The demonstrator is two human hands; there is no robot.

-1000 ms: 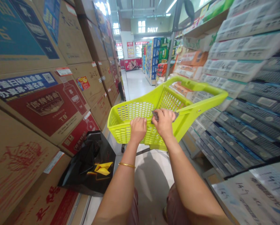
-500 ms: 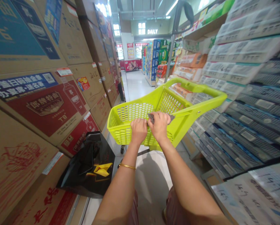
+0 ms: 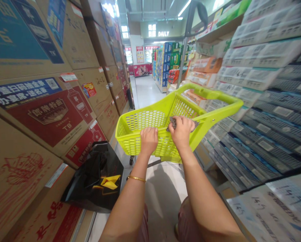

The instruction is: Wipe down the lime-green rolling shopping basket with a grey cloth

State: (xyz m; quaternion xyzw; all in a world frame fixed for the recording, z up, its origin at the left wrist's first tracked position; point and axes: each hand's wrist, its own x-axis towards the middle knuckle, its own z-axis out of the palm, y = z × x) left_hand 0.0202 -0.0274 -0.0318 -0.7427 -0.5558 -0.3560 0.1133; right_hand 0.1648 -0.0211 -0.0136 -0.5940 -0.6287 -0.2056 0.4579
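Observation:
A lime-green shopping cart basket stands sideways in front of me, its handle to the right. My left hand is closed over the near rim of the basket, left of its middle. Further right on that same rim, my right hand is closed around a grey cleaning cloth, pressing it on the rim. Bits of the cloth stick out on both sides of the fingers. The part under my palm is hidden.
Stacked cardboard cartons line the left. A black bag with a yellow piece sits by them. Packs of paper goods are piled on the right. A grey pole rises behind the cart. The tiled aisle runs ahead.
My right hand has slid to the right along the near rim with the cloth, away from my left hand. The left hand and the cart have stayed in place.

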